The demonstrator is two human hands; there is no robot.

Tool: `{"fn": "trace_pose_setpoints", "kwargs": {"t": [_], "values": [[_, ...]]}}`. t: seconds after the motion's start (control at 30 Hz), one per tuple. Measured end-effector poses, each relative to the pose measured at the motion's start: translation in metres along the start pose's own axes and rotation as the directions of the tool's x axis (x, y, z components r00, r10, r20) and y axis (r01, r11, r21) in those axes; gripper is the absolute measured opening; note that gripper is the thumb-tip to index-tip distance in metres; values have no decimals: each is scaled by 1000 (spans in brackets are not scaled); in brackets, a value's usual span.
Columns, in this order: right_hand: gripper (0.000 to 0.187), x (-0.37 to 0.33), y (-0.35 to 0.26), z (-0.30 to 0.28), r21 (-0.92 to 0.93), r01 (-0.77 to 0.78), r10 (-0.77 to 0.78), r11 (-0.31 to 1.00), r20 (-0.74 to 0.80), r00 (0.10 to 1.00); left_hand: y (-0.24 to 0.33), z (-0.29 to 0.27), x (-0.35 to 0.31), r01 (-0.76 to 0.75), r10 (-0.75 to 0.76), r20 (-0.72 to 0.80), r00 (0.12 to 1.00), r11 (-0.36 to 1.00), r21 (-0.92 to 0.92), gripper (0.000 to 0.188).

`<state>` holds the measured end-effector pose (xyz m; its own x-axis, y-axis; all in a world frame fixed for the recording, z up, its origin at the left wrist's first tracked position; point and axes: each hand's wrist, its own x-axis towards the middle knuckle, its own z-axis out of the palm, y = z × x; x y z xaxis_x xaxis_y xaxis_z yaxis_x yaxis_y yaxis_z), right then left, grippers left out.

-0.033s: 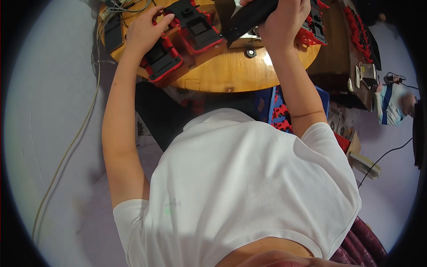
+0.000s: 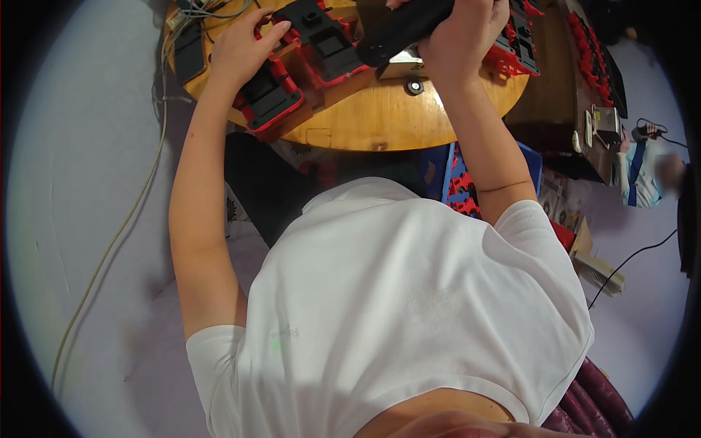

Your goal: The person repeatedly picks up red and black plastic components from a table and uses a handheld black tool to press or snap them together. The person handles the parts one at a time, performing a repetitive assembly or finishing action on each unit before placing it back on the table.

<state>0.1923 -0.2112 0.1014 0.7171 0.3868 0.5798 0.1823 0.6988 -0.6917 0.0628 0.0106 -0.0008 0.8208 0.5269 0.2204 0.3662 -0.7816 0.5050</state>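
My left hand (image 2: 239, 50) is at the far left of the round wooden table, thumb and fingers closed about the edge of a red and black plastic assembly (image 2: 326, 45). Nearer to me lies a similar red and black assembly (image 2: 269, 96). My right hand (image 2: 461, 45) grips a long black tool (image 2: 405, 33), whose blunt end points left over the table. Its exact kind does not show, and its far part is cut off by the frame. Below the tool are a metallic block (image 2: 404, 66) and a small black round part (image 2: 414, 87).
More red and black assemblies (image 2: 515, 47) stand right of my right hand. A blue bin (image 2: 531, 164) of red parts is under the table's edge. Cables (image 2: 212, 11) and a dark flat device (image 2: 188, 55) lie at the left. Another person (image 2: 642, 171) is far right.
The tool's left end has swung slightly up and left, and my right hand has shifted a little left. My left hand keeps its place on the assembly.
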Motion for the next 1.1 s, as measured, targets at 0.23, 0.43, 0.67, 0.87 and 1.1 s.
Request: {"fn": "trace_pose_setpoints", "kwargs": {"t": [0.23, 0.43, 0.67, 0.87, 1.1], "values": [[47, -7, 19, 18, 12, 71, -72, 997, 124, 990, -2, 1, -1, 25, -25, -2, 1000, 1000, -8, 64], [45, -12, 23, 26, -28, 113, -104, 993, 227, 968, -5, 4, 0, 3, -3, -3, 1000, 1000, -8, 67], [37, -22, 25, 34, -170, 157, -98, 973, 314, 944, -18, 9, 3, -9, 7, 18, 1000, 997, 72, 59], [29, -12, 31, 41, -86, 105, -78, 991, 271, 959, -1, 1, -1, 24, -24, 13, 1000, 1000, 13, 56], [32, -3, 34, 36, -123, 117, -67, 985, 349, 935, 16, -10, -2, 96, -96, 83, 992, 995, -6, 57]]}}
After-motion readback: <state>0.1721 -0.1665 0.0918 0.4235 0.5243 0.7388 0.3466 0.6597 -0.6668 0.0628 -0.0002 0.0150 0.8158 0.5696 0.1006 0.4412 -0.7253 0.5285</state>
